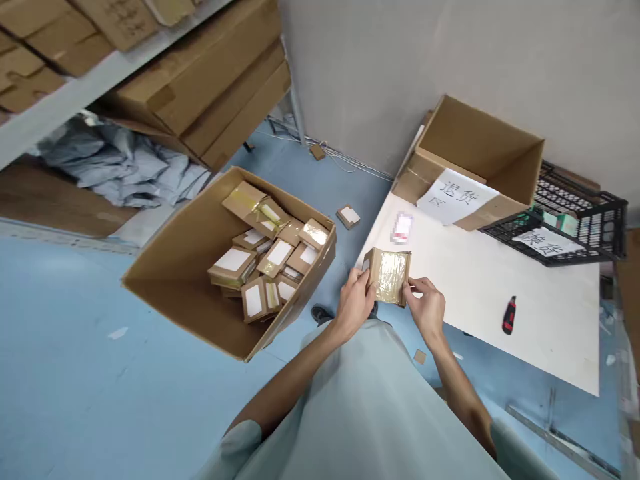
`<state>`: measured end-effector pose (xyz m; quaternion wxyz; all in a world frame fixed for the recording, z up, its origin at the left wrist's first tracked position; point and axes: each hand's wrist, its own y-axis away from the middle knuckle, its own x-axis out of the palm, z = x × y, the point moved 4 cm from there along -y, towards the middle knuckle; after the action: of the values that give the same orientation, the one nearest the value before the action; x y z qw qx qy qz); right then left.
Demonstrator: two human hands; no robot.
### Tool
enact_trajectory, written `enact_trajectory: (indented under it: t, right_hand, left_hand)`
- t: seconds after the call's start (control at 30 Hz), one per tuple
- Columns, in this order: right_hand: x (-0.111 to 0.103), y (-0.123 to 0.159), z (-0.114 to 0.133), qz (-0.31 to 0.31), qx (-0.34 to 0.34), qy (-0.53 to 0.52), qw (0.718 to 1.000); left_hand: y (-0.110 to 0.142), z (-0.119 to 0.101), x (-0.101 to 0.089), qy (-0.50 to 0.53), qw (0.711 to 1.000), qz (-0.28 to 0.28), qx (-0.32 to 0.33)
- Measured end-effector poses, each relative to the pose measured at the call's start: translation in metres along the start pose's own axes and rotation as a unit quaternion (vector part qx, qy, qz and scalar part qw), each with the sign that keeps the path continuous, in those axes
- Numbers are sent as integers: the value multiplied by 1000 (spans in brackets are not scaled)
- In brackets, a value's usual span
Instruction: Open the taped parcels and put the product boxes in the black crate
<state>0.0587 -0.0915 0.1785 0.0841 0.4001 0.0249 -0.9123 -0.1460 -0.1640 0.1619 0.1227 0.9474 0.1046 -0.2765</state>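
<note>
The left hand (354, 303) grips the left side of a small box (391, 277), with its fingers bent around it. The right hand (426, 305) pinches the right edge of this box between thumb and fingers. The box is at the left near edge of the white table (550, 320). A red-black cutter (509, 316) lies to the right.

Parcels (280, 253) in floor carton (175, 273), left of table (545, 333)

Glossy tape over matt brown cardboard on the small box (392, 276).
</note>
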Motion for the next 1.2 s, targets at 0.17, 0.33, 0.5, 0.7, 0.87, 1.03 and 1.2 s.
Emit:
enact_trajectory:
  t: [0.17,0.33,0.5,0.7,0.87,1.03,1.2]
  right_hand:
    - [-58,-8,-93,-59,72,7,996]
    - [-88,-34,-172,-137,54,-20,989]
    - [-73,-51,-234,-106,77,-79,988]
    - [-47,-24,-272,-31,162,-50,985]
    - [-35,-12,-274,89,220,0,971]
    - [-46,-38,-221,88,138,63,985]
    - [-13,-82,-111,123,20,57,991]
  left_hand:
    - [-31,-49,100,-14,998,62,20]
    - [-75,-85,180,8,997,54,53]
    - [-85,-63,225,-59,992,109,-5]
    - [-63,-15,249,-85,976,191,-60]
    - [-68,3,246,-64,976,195,-78]
    - [-80,25,204,13,983,168,-74]
    - [-84,67,124,168,980,82,-65]
